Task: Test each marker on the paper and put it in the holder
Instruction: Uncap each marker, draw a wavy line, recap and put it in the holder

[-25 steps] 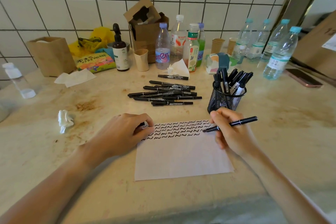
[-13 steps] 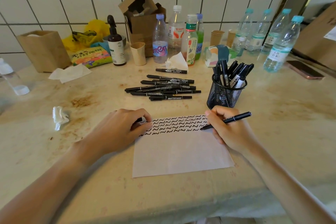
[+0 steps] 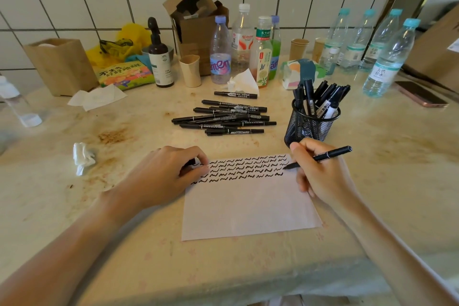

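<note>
A white paper [image 3: 248, 208] lies on the counter with rows of black squiggles across its top. My right hand [image 3: 320, 176] grips a black marker [image 3: 330, 154], its tip on the paper's right edge by the squiggles. My left hand [image 3: 164, 179] rests on the paper's top left corner, fingers curled around a small black marker cap [image 3: 192, 163]. A black mesh holder [image 3: 310, 126] with several markers stands just behind my right hand. A pile of several black markers [image 3: 223, 119] lies behind the paper.
Several drink bottles [image 3: 244, 42], a brown spray bottle [image 3: 160, 57], paper cups, cardboard boxes and a tissue pack line the tiled wall. A crumpled tissue [image 3: 83, 156] lies at left. A phone [image 3: 422, 94] rests at far right.
The marker tip has shifted slightly down along the paper's right edge. The camera view has drifted; my left hand stays on the corner.
</note>
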